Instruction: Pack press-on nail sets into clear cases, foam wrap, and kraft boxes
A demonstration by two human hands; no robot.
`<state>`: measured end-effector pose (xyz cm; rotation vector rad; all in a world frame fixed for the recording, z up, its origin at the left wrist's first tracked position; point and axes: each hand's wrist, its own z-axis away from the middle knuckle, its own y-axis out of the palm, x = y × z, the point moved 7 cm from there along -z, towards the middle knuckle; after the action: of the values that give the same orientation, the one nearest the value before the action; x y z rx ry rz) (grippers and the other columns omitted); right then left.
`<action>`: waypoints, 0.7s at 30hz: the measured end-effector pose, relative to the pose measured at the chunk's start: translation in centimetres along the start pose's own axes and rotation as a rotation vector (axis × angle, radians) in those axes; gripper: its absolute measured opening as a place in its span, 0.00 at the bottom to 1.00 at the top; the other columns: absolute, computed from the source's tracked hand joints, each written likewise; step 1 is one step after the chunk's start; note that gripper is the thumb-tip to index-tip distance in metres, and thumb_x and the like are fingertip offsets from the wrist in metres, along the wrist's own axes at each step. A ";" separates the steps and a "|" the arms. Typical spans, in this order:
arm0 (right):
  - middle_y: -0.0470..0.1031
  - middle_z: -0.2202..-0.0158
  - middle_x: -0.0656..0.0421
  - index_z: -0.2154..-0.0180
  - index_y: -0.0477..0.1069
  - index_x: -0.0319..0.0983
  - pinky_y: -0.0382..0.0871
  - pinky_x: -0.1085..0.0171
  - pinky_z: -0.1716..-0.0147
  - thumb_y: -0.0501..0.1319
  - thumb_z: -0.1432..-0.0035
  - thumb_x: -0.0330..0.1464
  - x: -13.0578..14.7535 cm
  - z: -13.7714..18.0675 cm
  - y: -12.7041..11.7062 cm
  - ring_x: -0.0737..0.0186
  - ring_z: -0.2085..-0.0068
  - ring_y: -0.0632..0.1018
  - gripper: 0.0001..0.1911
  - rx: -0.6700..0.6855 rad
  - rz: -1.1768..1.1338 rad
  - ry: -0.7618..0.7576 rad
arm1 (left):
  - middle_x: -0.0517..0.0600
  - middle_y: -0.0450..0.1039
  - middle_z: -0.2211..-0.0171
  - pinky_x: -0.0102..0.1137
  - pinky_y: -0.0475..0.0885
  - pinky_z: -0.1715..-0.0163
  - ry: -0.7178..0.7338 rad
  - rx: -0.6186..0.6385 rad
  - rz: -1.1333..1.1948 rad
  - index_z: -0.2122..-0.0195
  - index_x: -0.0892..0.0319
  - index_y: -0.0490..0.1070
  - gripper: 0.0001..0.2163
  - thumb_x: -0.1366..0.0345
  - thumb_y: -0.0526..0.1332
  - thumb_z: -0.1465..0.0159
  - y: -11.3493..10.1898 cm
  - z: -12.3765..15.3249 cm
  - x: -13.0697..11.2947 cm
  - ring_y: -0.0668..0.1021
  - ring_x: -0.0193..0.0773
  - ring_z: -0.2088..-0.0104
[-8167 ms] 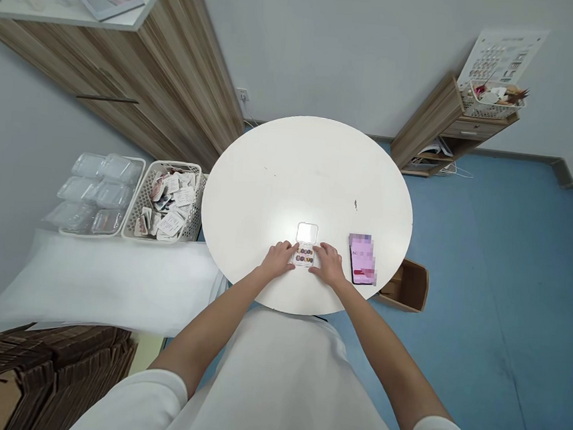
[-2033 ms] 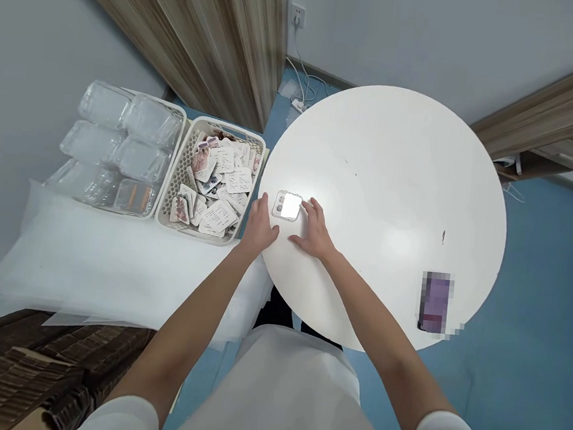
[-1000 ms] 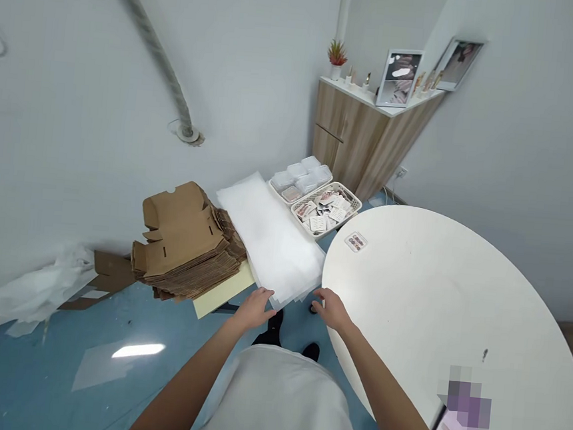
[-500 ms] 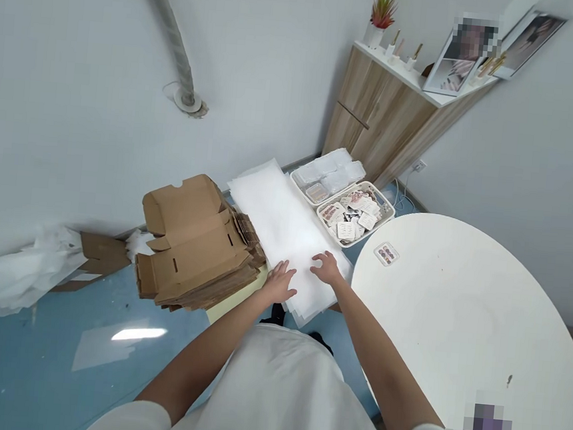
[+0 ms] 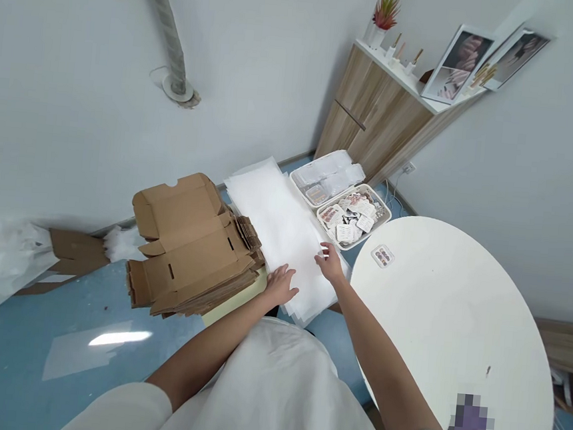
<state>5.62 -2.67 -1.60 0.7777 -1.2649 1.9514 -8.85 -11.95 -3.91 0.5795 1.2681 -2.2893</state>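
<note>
A stack of thin white sheets lies in front of me, some of its edges out of line. My left hand rests on the near left part of the stack, fingers spread and thumb apart. By the right side of the sheets is my right hand, its fingers bent and a gap showing between thumb and forefinger. I make out nothing held in either hand. Left of the sheets sits a pile of flattened brown cardboard boxes, close to my left hand.
Beyond the sheets stand a basket of printed cards and a white bin of clear packs. A round white table at right bears a small clear case. Behind is a wooden cabinet; white wrapping lies at left.
My right hand has shifted slightly up and its fingers are a little more curled. The left hand stays on the sheets. The view has turned slightly.
</note>
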 end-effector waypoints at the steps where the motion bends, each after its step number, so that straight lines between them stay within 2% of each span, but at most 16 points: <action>1: 0.68 0.61 0.58 0.53 0.59 0.41 0.66 0.66 0.76 0.51 0.55 0.31 0.6 0.0 -0.1 0.67 0.72 0.71 0.23 0.012 -0.008 -0.017 | 0.59 0.45 0.40 0.45 0.49 0.46 -0.011 -0.021 0.021 0.46 0.58 0.56 0.25 0.58 0.56 0.45 -0.2 0.1 0.0 0.53 0.50 0.41; 5: 0.69 0.60 0.58 0.59 0.64 0.40 0.67 0.65 0.75 0.49 0.56 0.26 3.9 0.5 -0.6 0.68 0.74 0.70 0.20 0.069 0.088 -0.158 | 0.59 0.39 0.38 0.45 0.51 0.47 -0.084 -0.146 0.110 0.44 0.58 0.51 0.27 0.57 0.54 0.44 -1.1 0.6 0.0 0.50 0.51 0.40; 9: 0.70 0.60 0.56 0.59 0.68 0.40 0.65 0.60 0.60 0.48 0.56 0.23 7.3 2.7 -2.8 0.62 0.61 0.71 0.21 -0.039 0.196 -0.421 | 0.60 0.33 0.38 0.47 0.50 0.46 -0.147 -0.264 0.218 0.42 0.58 0.46 0.28 0.53 0.51 0.41 -1.6 0.8 -0.3 0.45 0.53 0.39; 11: 0.69 0.58 0.56 0.57 0.67 0.40 0.65 0.59 0.59 0.48 0.54 0.23 7.6 4.3 -4.6 0.61 0.60 0.70 0.22 -0.107 0.162 -0.449 | 0.60 0.30 0.38 0.46 0.49 0.45 -0.176 -0.299 0.288 0.41 0.58 0.42 0.29 0.53 0.50 0.41 -1.5 0.7 -0.8 0.44 0.52 0.39; 14: 0.68 0.56 0.57 0.53 0.65 0.41 0.66 0.60 0.64 0.48 0.52 0.26 5.5 7.2 -8.1 0.64 0.67 0.70 0.23 -0.240 0.029 -0.336 | 0.60 0.25 0.38 0.40 0.52 0.44 -0.176 -0.305 0.409 0.40 0.59 0.34 0.32 0.53 0.49 0.40 -1.0 0.4 -2.1 0.48 0.47 0.39; 17: 0.67 0.54 0.57 0.51 0.62 0.42 0.65 0.63 0.72 0.49 0.50 0.29 1.3 11.0 -11.4 0.68 0.74 0.66 0.23 -0.366 -0.143 -0.157 | 0.61 0.26 0.39 0.33 0.60 0.48 -0.071 -0.251 0.515 0.40 0.58 0.28 0.33 0.54 0.48 0.39 0.4 0.0 -5.0 0.60 0.42 0.44; 19: 0.66 0.53 0.57 0.50 0.61 0.43 0.63 0.66 0.77 0.49 0.50 0.31 -2.0 14.2 -13.3 0.71 0.77 0.64 0.23 -0.454 -0.241 -0.059 | 0.62 0.36 0.39 0.31 0.66 0.54 0.002 -0.157 0.575 0.40 0.56 0.26 0.34 0.55 0.49 0.39 2.1 -0.2 -7.5 0.68 0.38 0.50; 21: 0.65 0.52 0.56 0.50 0.61 0.44 0.63 0.66 0.77 0.50 0.50 0.32 -5.3 17.7 -15.1 0.71 0.77 0.63 0.23 -0.556 -0.307 0.010 | 0.60 0.52 0.43 0.29 0.70 0.61 0.072 -0.032 0.626 0.40 0.54 0.27 0.33 0.57 0.50 0.39 4.4 -0.3 -10.5 0.74 0.35 0.58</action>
<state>22.89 -15.72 8.41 0.6256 -1.4862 1.2699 2.20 -11.86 -1.13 0.9056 0.9702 -1.7357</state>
